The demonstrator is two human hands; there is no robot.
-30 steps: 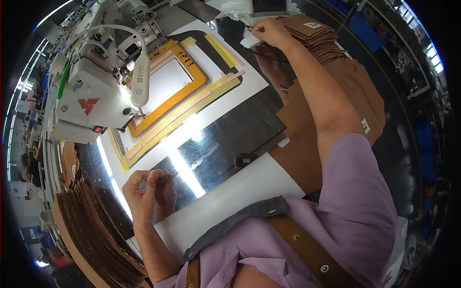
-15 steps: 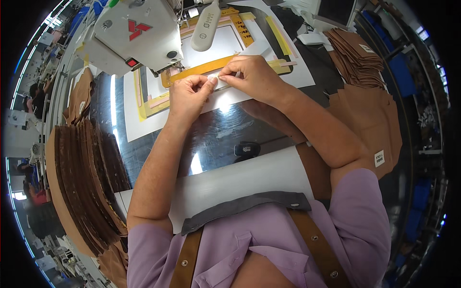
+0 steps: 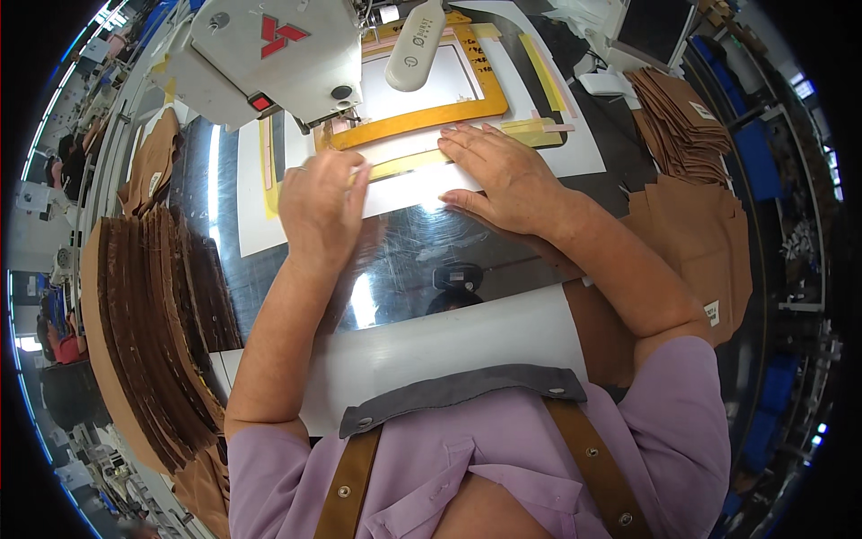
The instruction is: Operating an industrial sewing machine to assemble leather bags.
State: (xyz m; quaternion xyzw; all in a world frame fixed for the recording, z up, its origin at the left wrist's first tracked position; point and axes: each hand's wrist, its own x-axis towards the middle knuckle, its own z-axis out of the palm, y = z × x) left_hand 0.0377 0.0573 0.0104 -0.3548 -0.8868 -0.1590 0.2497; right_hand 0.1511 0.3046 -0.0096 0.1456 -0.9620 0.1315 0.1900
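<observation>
My right hand [image 3: 507, 180] lies flat with its fingers spread on a white sheet [image 3: 584, 162], its fingertips at a pale yellow strip of tape [image 3: 404, 164]. Near the strip's left end is my left hand [image 3: 323, 211], its fingers curled together and a little blurred; whatever they may hold is hidden. Just beyond both hands sits an orange rectangular frame [image 3: 422, 119] on the sheet. The white head of a sewing machine [image 3: 224, 67] stands over the frame's left side. A white oval device with a button [image 3: 416, 49] hangs above the frame.
Stacked dark brown pieces [image 3: 148, 332] stand on the left, beyond them a brown piece [image 3: 151, 166]. At the right lie a pile of brown pieces [image 3: 678, 121] and larger brown sheets [image 3: 696, 238]. The shiny dark tabletop [image 3: 404, 260] lies before me.
My hands were pinching close together at the frame's near edge. Now they are apart: the left has moved left and nearer to me, the right has spread flat. The view has shifted slightly.
</observation>
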